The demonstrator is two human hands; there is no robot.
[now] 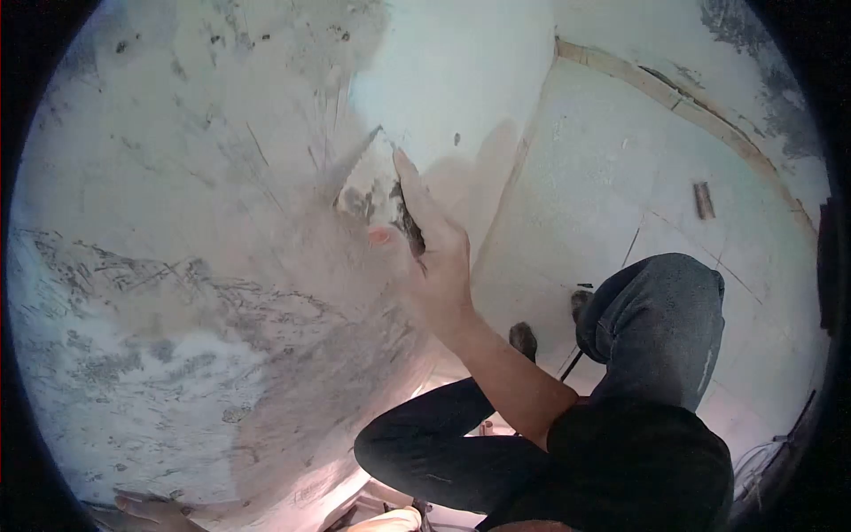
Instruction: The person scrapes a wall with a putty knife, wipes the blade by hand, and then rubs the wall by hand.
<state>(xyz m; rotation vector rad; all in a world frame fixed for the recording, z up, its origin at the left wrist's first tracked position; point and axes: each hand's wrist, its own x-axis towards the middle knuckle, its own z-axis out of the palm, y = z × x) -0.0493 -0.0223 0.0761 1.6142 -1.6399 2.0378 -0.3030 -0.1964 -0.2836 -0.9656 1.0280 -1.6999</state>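
My right hand point(434, 257) is closed around a putty knife point(372, 182) with a wide, stained blade. One finger stretches along the blade's right side, and the blade lies against the rough, patchy wall point(222, 168). Its handle is mostly covered by the hand. At the bottom left edge, my left hand point(155, 512) shows only in part, with its fingers bent beside something dark that I cannot make out. Around the putty knife, grey-beige scraped wall meets a smoother pale patch point(452, 80).
My bent legs in dark jeans point(660, 328) are at the lower right, above a pale tiled floor point(603, 177). A short brown piece point(704, 200) lies on the floor. A baseboard strip point(674, 96) runs along the far wall. Cables point(758, 465) lie at the right.
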